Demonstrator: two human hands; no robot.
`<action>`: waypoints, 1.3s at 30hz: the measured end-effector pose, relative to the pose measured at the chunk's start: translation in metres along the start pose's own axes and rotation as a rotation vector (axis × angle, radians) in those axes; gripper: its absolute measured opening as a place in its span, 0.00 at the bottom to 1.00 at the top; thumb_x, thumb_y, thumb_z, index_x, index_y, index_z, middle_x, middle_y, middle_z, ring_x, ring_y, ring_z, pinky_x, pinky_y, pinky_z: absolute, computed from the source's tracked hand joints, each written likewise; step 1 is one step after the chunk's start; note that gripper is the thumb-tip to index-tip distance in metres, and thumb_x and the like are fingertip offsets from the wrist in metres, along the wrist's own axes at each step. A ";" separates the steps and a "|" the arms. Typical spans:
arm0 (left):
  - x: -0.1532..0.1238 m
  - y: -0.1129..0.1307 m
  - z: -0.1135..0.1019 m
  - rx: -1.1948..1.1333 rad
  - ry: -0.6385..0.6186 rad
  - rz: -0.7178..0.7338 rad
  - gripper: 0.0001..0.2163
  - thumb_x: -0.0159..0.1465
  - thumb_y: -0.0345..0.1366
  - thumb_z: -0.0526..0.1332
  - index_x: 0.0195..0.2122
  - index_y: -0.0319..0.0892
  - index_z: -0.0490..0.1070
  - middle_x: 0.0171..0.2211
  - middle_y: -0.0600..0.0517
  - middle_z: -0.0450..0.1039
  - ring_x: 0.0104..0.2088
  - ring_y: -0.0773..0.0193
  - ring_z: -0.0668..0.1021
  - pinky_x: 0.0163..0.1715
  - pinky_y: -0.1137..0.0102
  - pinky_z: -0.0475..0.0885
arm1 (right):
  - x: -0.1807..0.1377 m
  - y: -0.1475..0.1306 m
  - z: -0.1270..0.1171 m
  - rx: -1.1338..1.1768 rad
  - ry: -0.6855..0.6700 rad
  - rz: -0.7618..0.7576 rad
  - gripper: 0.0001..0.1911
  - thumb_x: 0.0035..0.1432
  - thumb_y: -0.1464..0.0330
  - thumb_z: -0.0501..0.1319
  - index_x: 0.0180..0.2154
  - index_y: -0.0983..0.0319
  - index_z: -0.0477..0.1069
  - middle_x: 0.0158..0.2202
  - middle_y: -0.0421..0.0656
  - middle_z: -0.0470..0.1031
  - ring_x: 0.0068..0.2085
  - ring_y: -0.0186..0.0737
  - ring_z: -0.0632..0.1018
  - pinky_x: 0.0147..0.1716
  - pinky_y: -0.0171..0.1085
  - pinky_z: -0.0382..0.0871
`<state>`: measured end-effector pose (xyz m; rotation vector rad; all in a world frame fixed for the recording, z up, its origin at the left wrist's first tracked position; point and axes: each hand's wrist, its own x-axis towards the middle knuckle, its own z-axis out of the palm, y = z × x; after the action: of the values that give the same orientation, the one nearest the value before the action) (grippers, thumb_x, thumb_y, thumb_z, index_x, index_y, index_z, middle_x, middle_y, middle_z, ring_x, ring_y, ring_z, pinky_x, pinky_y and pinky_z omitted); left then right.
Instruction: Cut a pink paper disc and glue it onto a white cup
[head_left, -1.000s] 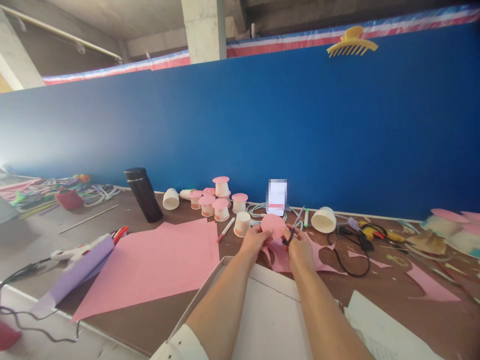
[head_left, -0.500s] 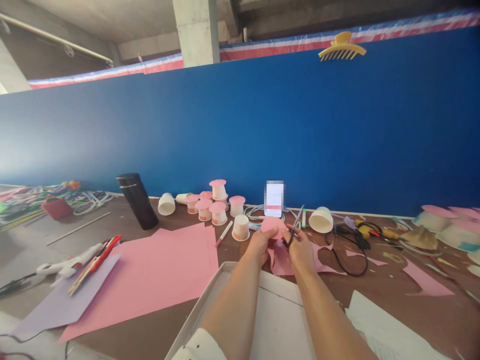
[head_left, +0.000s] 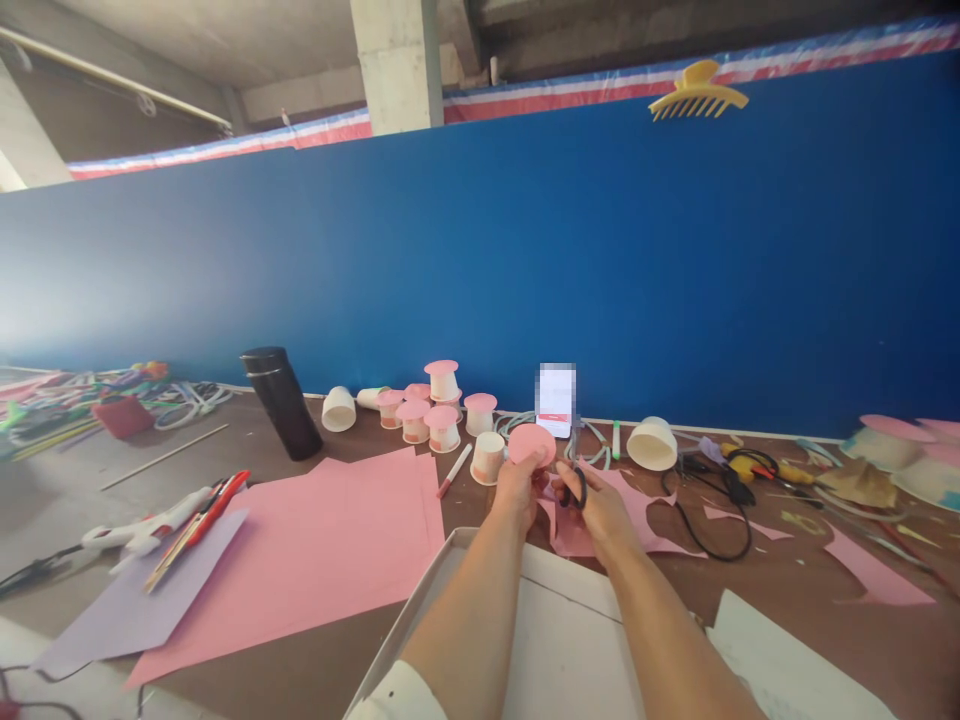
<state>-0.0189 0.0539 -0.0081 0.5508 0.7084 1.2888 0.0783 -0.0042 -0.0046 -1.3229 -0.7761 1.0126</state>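
Note:
My left hand is closed on a round pink paper disc, thumb on its face, held up over the table. Just to the right, my right hand has its fingers in the black handles of a pair of scissors; I can barely make out the blades. Below both hands lies a cut pink paper scrap with curved edges. A bare paper cup stands upside down left of the disc. Beyond it are several upturned cups topped with pink discs.
A phone leans at the back. Pink sheets, a purple sheet, a glue gun and a utility knife lie left, near a black flask. An open box sits under my forearms; black cable at right.
The pink disc has tilted to face me more and shifted slightly left. The scissors, whose blades pointed up beside the disc, have turned and dropped away from it.

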 end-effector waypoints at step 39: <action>-0.003 0.020 0.000 0.047 -0.201 0.027 0.21 0.45 0.37 0.72 0.38 0.31 0.75 0.28 0.45 0.75 0.27 0.61 0.78 0.33 0.65 0.74 | 0.006 -0.001 -0.021 -0.196 -0.279 -0.094 0.23 0.47 0.57 0.71 0.44 0.61 0.81 0.22 0.37 0.72 0.28 0.37 0.70 0.29 0.35 0.63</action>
<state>-0.0320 0.0552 0.0068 0.7192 0.5665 1.2244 0.1000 -0.0074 -0.0066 -1.3116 -1.1633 1.0803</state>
